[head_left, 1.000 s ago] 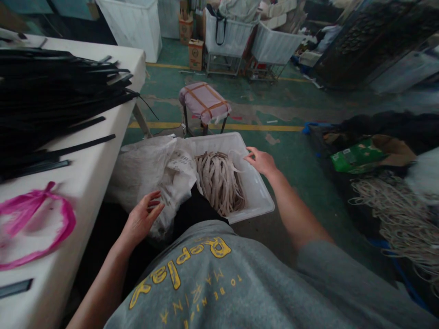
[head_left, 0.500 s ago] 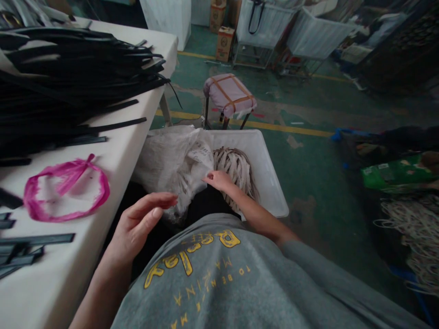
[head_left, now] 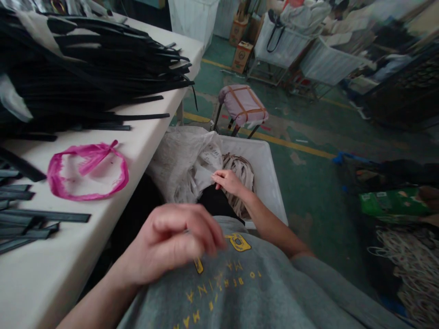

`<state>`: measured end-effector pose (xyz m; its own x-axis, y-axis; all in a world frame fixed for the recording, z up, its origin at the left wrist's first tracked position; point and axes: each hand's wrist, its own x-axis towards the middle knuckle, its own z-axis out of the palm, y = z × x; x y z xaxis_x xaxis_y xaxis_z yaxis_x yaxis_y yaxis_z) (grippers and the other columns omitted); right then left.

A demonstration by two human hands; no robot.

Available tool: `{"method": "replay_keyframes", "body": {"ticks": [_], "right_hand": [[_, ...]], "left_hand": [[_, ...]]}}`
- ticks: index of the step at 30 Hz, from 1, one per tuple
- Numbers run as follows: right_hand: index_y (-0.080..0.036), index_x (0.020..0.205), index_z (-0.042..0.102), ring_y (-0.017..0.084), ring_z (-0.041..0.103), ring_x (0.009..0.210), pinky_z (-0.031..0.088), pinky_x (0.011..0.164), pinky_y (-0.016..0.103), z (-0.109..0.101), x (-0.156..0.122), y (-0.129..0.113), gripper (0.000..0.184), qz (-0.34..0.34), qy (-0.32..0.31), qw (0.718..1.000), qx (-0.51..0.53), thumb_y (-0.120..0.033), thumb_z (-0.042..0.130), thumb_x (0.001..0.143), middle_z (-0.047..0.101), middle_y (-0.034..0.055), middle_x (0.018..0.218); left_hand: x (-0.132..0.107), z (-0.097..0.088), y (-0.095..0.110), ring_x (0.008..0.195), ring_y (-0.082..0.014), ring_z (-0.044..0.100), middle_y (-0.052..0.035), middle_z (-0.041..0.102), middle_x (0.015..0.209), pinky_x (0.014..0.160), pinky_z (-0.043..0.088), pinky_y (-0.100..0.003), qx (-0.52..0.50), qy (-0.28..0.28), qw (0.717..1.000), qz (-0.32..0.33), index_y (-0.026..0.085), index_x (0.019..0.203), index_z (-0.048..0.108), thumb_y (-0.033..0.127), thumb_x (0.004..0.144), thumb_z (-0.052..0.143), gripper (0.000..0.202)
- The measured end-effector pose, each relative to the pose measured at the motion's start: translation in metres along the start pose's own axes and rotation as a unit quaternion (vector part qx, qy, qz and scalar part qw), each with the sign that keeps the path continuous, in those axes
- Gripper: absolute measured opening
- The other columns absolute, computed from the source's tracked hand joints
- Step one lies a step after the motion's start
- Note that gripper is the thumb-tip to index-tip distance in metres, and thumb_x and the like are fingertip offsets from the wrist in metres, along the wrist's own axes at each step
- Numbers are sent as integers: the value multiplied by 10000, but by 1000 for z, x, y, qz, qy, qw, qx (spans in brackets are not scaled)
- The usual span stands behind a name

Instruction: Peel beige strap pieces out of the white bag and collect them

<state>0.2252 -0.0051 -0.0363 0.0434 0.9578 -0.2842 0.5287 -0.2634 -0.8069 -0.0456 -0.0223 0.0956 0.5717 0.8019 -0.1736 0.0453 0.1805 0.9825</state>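
Observation:
My left hand [head_left: 183,242] is raised in front of the grey shirt, slightly blurred. Its fingers are half curled with the thumb apart from them, and I see nothing held. Lower down, my right hand [head_left: 228,181] is closed, thumb and fingers pinched at the edge of a whitish woven plastic sack [head_left: 187,155]. What lies in that pinch is too small to make out. Beneath the right wrist a bundle of beige strips [head_left: 245,171] lies in a white plastic tub [head_left: 269,183]. A loop of pink plastic ribbon [head_left: 87,196] rests on the white table [head_left: 137,157].
Black strips [head_left: 103,68] are heaped on the table, with shorter dark pieces [head_left: 51,215] nearer me. A stool with a pink cushion [head_left: 243,103] stands beyond the tub. White bins [head_left: 279,41] and cartons [head_left: 242,57] are behind. Tangled cord [head_left: 404,265] lies at right.
My left hand has risen and moved right, its fingers curling more. My right hand stays pinched by the sack. The view has shifted, so the table and tub appear further right.

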Motion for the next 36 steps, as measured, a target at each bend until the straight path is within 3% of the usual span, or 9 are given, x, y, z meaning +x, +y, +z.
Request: {"method": "replay_keyframes", "body": {"ticks": [2, 5, 9, 13, 16, 20, 25, 29, 36], "right_hand": [[-162, 721, 640, 116, 581, 513, 397, 533, 212, -3, -11, -12, 284, -28, -8, 998, 50, -378, 544, 879, 625, -8, 564], [-179, 682, 607, 126, 597, 533, 404, 540, 230, -5, -30, -29, 272, -50, -28, 996, 67, -357, 546, 879, 608, -13, 574], [-205, 690, 617, 140, 582, 539, 415, 555, 263, 0, -52, -44, 278, -65, -35, 995, 69, -364, 545, 907, 608, -2, 575], [-188, 671, 618, 127, 549, 511, 414, 545, 256, 10, -59, -37, 323, -41, -47, 992, 109, -428, 602, 887, 586, -14, 548], [-173, 790, 673, 138, 615, 577, 465, 575, 250, 22, -52, -23, 410, 25, -51, 971, 234, -573, 620, 868, 662, 9, 652], [-183, 1080, 696, 197, 714, 772, 552, 715, 319, 44, -41, -19, 548, 112, -147, 876, 444, -676, 544, 893, 756, 93, 955], [-178, 1152, 709, 180, 721, 779, 574, 710, 298, 66, -28, -35, 397, 160, -186, 776, 581, -483, 659, 902, 770, 86, 988], [-193, 1046, 763, 149, 704, 732, 578, 681, 241, 73, -15, -46, 285, 159, -137, 783, 586, -309, 807, 790, 772, 51, 902], [-245, 908, 801, 180, 684, 677, 584, 597, 251, 66, -7, -59, 261, 163, -91, 818, 544, -390, 865, 701, 754, 76, 835]], "left_hand": [[25, 8, -19, 863, -250, 674, -83, 736, 887, 817, 545, -400, -23, 35, 999, 3, 214, 819, 733, 499, 855, 627, 306], [59, 6, -61, 1031, -258, 658, -118, 708, 1157, 891, 514, -382, 0, 110, 994, -6, 185, 1105, 677, 498, 768, 720, 462], [72, 2, -100, 865, -206, 661, -82, 725, 989, 770, 508, -315, -19, 84, 995, -47, 171, 1085, 683, 433, 690, 794, 487], [63, 11, -100, 604, -118, 553, 2, 640, 649, 614, 427, -244, -73, 62, 994, -56, 165, 741, 676, 395, 679, 798, 268], [56, 15, -90, 586, -116, 557, 5, 633, 620, 609, 420, -242, -125, 67, 987, -73, 170, 691, 629, 433, 673, 807, 318], [38, 15, -82, 618, -144, 627, 1, 656, 654, 635, 456, -257, -213, 75, 969, -98, 180, 743, 565, 454, 660, 831, 392], [14, 14, -93, 613, -155, 663, -37, 711, 690, 598, 437, -240, -239, 79, 962, -106, 186, 787, 501, 433, 676, 822, 420], [10, 8, -109, 572, -152, 649, -43, 713, 668, 580, 427, -242, -223, 100, 964, -108, 178, 877, 522, 439, 651, 812, 451], [14, 5, -108, 563, -128, 602, -29, 705, 687, 619, 412, -257, -187, 77, 973, -109, 159, 965, 579, 349, 627, 787, 440]]}}
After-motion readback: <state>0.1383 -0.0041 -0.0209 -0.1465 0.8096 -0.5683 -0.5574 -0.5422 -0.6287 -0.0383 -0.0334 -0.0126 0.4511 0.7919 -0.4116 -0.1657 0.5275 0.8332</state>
